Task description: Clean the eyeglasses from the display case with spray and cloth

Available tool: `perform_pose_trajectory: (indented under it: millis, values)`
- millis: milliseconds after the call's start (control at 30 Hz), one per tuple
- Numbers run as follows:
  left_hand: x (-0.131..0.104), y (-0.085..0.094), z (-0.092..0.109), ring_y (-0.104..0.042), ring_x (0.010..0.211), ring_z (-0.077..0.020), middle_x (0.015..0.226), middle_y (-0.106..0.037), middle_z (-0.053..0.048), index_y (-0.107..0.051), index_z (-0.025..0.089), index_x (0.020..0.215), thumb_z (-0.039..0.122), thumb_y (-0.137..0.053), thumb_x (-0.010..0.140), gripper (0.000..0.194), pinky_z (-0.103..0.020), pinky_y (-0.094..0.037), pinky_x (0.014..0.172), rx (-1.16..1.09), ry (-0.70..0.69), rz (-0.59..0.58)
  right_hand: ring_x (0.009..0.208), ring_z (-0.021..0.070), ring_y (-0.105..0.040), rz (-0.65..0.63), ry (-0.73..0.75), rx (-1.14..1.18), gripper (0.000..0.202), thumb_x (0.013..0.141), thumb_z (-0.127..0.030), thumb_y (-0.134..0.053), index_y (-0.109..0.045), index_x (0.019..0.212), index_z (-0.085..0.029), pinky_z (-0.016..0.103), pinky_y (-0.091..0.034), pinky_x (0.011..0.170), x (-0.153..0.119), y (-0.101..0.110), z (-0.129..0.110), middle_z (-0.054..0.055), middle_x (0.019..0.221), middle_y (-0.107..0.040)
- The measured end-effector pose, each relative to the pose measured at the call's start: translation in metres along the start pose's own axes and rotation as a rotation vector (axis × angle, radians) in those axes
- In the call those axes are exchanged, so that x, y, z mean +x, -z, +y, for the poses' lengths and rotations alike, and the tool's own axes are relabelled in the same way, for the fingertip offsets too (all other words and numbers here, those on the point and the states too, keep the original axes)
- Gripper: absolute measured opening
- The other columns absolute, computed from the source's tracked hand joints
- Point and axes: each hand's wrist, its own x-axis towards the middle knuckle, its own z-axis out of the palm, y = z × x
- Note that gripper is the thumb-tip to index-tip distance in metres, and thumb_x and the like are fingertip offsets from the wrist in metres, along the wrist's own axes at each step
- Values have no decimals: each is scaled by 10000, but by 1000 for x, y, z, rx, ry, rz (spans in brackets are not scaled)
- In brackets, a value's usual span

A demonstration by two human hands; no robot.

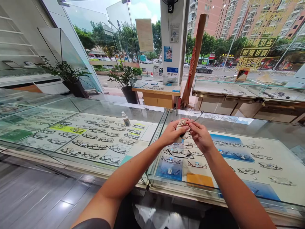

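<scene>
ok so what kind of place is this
Most likely an eyeglasses shop: many pairs of glasses lie in rows inside glass counters, and gold lettering shows on the window toward the street.

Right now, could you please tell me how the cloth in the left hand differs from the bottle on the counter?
The cloth is gripped by the left hand, while the bottle stands untouched on the glass counter. The cloth is soft and bunched; the bottle keeps a firm, narrow-topped shape. Both are pale, at least in part.
</scene>
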Motion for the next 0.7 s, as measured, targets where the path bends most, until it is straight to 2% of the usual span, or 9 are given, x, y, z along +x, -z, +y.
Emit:
perform_pose_trajectory:
  millis: [100, 233, 300, 433, 533, 600, 700]
  values:
    - [0, -4, 0, -674, 1203, -270, 1252, -763, -146, -803, 155, 1170, 646, -736, 913, 558, -368, -510, 1046, 34, -34, 57, 1317, 299, -661, -26, 37, -51, 290, 811, -506, -886, -886, 1002, -288, 449, -477, 1196, 0, -1, 2, 60, 1270, -807]
    - [0, -2, 0, -693, 995, -227, 1102, -774, -125, -776, 130, 1219, 687, -584, 996, 631, -352, -538, 930, 87, 12, 25, 1249, 272, -689, -8, 31, -44, 275, 831, -480, -873, -886, 1008, -270, 405, -504, 1150, 0, 0, 3, 62, 1249, -813]
    - [0, 2, 0, -693, 1065, -248, 1119, -771, -128, -775, 137, 1219, 698, -568, 999, 638, -371, -536, 976, 87, 30, -17, 1163, 251, -716, 11, 7, -19, 254, 824, -464, -878, -887, 981, -265, 369, -555, 1064, 0, 2, 1, 55, 1218, -821]
    - [1, 11, -2, -658, 1252, -289, 1261, -751, -138, -769, 191, 1275, 668, -686, 941, 589, -402, -512, 1076, 19, 36, -155, 1009, 216, -735, 52, -48, 13, 262, 780, -449, -898, -881, 941, -243, 304, -615, 839, 1, 7, -2, 49, 1196, -824]
    - [1, 10, -4, -664, 1251, -269, 1347, -720, -136, -745, 208, 1341, 597, -763, 915, 577, -371, -507, 1076, -43, 38, -171, 967, 208, -738, 68, -59, 11, 284, 773, -472, -898, -872, 946, -248, 292, -618, 757, 1, 4, 0, 49, 1168, -824]
    - [1, 5, -5, -682, 1199, -257, 1337, -723, -141, -745, 187, 1341, 591, -769, 914, 588, -362, -513, 1055, -45, 38, -120, 1000, 220, -741, 77, -34, 9, 281, 763, -484, -908, -868, 936, -266, 313, -630, 808, 1, 0, 2, 46, 1114, -827]
    - [2, -1, -5, -684, 1185, -264, 1276, -751, -146, -781, 152, 1260, 645, -704, 944, 592, -385, -493, 1092, -1, -11, -30, 1085, 233, -731, 62, 18, -13, 268, 775, -487, -907, -874, 941, -279, 350, -605, 986, -1, -3, 5, 48, 1116, -827]
